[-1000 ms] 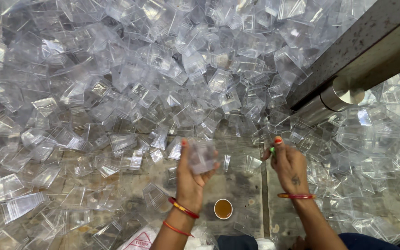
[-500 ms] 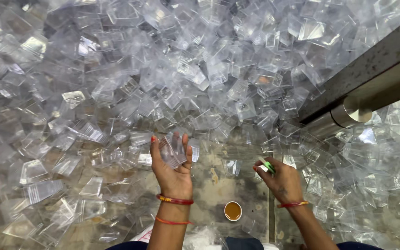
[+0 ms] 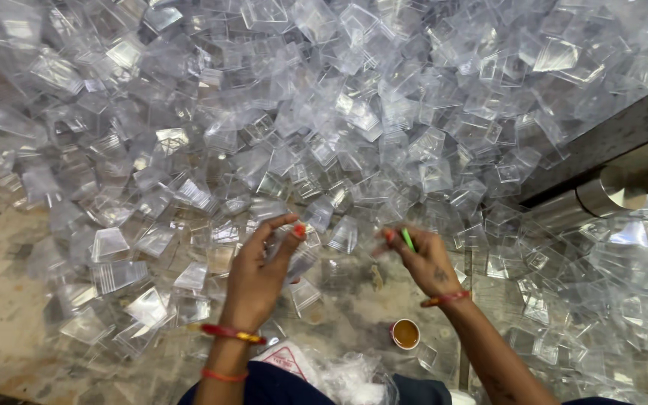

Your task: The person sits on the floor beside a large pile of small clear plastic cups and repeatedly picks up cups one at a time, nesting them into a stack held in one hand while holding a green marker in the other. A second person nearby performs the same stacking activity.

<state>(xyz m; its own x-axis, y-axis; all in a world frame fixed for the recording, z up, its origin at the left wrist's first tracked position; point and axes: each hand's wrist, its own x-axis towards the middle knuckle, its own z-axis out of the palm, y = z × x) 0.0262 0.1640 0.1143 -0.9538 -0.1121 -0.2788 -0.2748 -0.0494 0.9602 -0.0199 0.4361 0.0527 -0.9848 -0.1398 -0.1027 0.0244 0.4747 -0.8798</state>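
Clear plastic box (image 3: 300, 259) in left hand (image 3: 258, 279), right hand (image 3: 423, 260) beside

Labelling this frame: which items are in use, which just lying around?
In use:
left hand, gripping clear plastic piece
right hand, pinching green item

Lying around:
heap of clear pieces
small cup of brown liquid
metal pipe
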